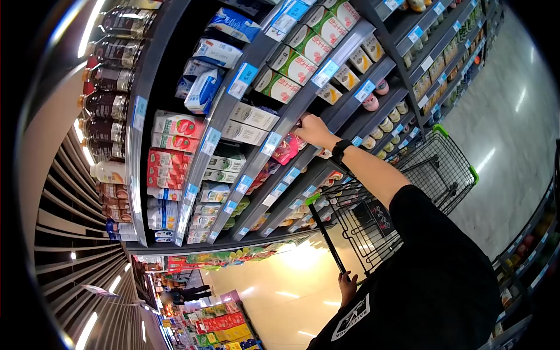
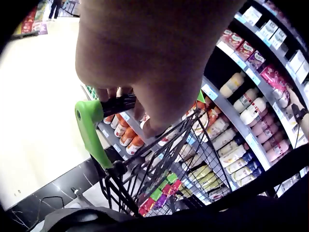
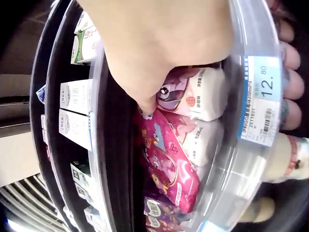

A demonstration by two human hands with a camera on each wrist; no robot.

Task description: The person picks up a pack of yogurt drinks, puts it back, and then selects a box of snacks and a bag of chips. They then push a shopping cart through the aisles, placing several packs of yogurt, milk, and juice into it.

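In the right wrist view my right hand [image 3: 169, 43] reaches in over a pink cartoon-printed multipack of small white drink bottles [image 3: 169, 159]. The thumb side meets the wrapped pack's upper end, beside a white bottle with a purple cartoon picture [image 3: 193, 94]; the other fingers are hidden. In the head view the same hand [image 1: 316, 132], with a black watch on its wrist, is at the shelf above the pink pack [image 1: 286, 149]. My left hand [image 2: 140, 63] grips the black handlebar [image 2: 117, 104] of a shopping cart beside its green end cap [image 2: 89, 130].
Shelves hold white cartons [image 1: 251, 123], green-and-pink boxes [image 1: 291, 64] and small bottles [image 1: 370, 102]. A price label [image 3: 261, 100] reads 12.80. The wire cart [image 1: 437, 169] stands alongside the shelving. Farther down the aisle is another person [image 1: 189, 293] near a stacked display [image 1: 224, 326].
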